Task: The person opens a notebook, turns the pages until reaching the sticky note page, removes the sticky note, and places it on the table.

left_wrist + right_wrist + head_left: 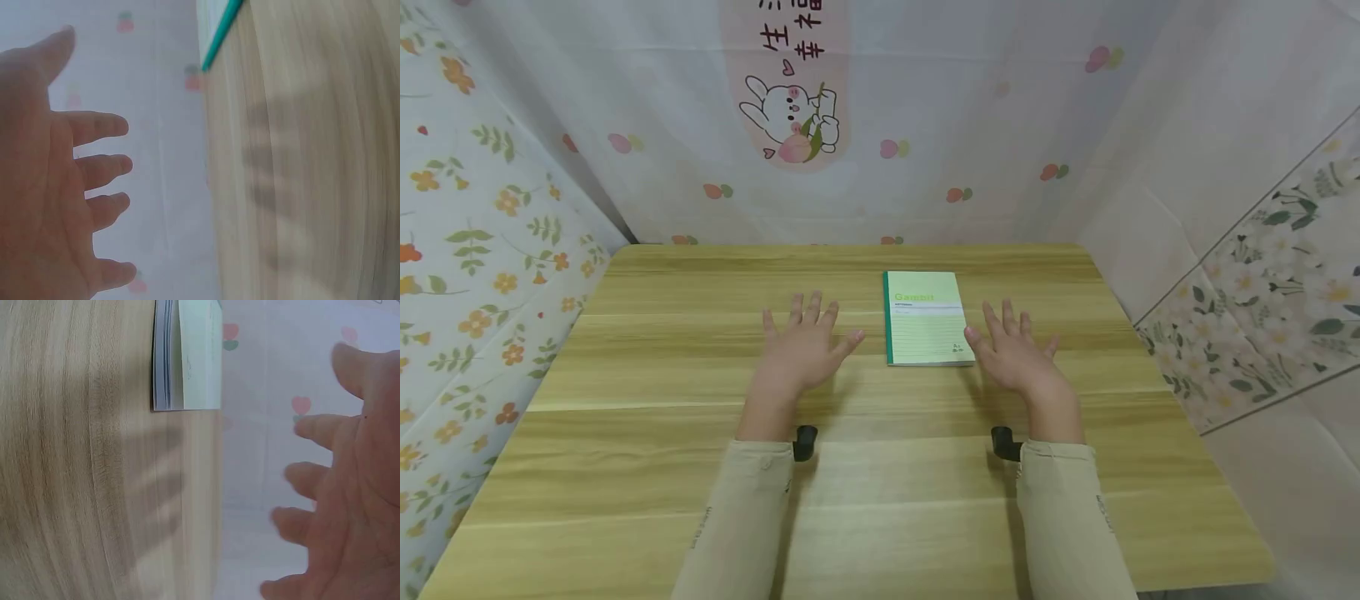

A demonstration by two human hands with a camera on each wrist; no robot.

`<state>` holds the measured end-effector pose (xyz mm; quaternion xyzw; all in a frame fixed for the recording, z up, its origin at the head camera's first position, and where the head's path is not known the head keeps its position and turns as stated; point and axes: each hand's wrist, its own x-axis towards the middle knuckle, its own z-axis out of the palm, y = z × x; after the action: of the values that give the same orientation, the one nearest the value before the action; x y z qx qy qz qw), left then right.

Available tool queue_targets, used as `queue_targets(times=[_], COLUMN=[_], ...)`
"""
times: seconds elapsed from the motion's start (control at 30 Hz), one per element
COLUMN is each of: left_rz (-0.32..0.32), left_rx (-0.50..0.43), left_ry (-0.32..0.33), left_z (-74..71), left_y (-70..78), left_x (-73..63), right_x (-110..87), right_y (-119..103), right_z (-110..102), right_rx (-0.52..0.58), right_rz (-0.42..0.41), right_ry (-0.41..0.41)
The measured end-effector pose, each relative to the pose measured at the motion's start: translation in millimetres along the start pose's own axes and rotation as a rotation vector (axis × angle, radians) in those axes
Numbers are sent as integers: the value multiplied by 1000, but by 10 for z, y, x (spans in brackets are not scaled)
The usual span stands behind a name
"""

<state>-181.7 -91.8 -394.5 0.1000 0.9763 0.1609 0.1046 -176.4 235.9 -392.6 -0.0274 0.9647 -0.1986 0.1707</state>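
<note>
A pale green notebook [927, 329] with a darker green spine lies on the wooden table [880, 467], its cover facing up. To its left my left hand [803, 350] hovers over the wood, fingers spread and palm down, holding nothing. My right hand [1015, 354] is spread the same way just off the notebook's lower right corner, its thumb overlapping that corner's edge in the head view. The right wrist view shows the notebook's page edges [164, 362] beyond the raised right hand [356, 481]. In the left wrist view only the green spine [220, 37] shows clearly.
Behind the table hangs a white curtain [962, 117] with a rabbit print. A floral curtain [482, 275] borders the left side, and a tiled wall [1247, 317] stands at the right. Black wrist mounts [805, 443] stick out from both sleeves.
</note>
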Motion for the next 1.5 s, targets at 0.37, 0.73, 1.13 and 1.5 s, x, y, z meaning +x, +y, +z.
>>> queue_targets(times=[0.37, 0.73, 1.13, 1.5], left_rz=[251, 232, 214, 276], left_rx=[267, 311, 279, 311], left_ry=[-93, -222, -178, 28], left_z=[502, 676, 731, 691], left_y=[862, 1048, 982, 791], left_x=[245, 392, 307, 116], right_x=[-41, -50, -62, -217], right_y=[-9, -87, -212, -475], right_z=[180, 319, 403, 523], right_rx=[-10, -79, -164, -234], right_rz=[-31, -65, -106, -200], right_ry=[-127, -146, -106, -53])
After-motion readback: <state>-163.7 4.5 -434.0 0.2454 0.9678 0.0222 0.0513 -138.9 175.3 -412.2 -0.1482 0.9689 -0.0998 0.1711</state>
